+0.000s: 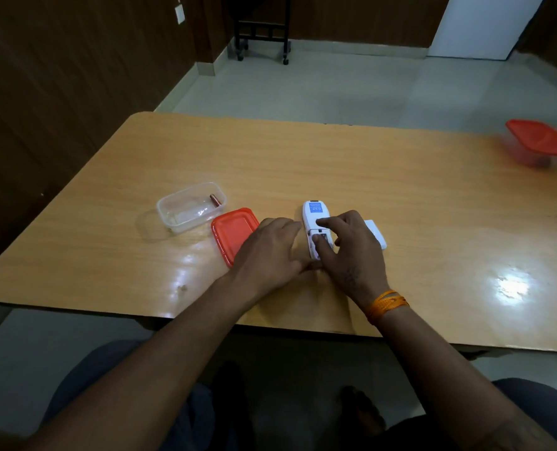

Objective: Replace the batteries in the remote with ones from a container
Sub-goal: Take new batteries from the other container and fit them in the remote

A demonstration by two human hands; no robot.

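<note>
The white remote (313, 222) lies face down near the middle of the wooden table (400, 190), its battery bay open toward the person. The left hand (270, 252) rests flat beside it, fingers loosely together against the remote's left edge, steadying it. The right hand (348, 249) arches over the bay with its thumb and index finger reaching into the opening; whether they pinch a cell cannot be told, since the fingers hide the bay.

The likely trouble from here: a cell pressed in at an angle could spring back out and roll across the glossy tabletop, and one seated the wrong way round would leave the remote dead. If the left hand eases off, the remote may skid under the push.

By count: one remote; one white battery cover (376, 234) lying just right of it, partly behind the right hand; one clear open container (189, 206) to the left holding one visible battery (215, 200); one loose red lid (233, 232) between container and left hand; one second, closed red-lidded container (537, 141) at the far right edge.
</note>
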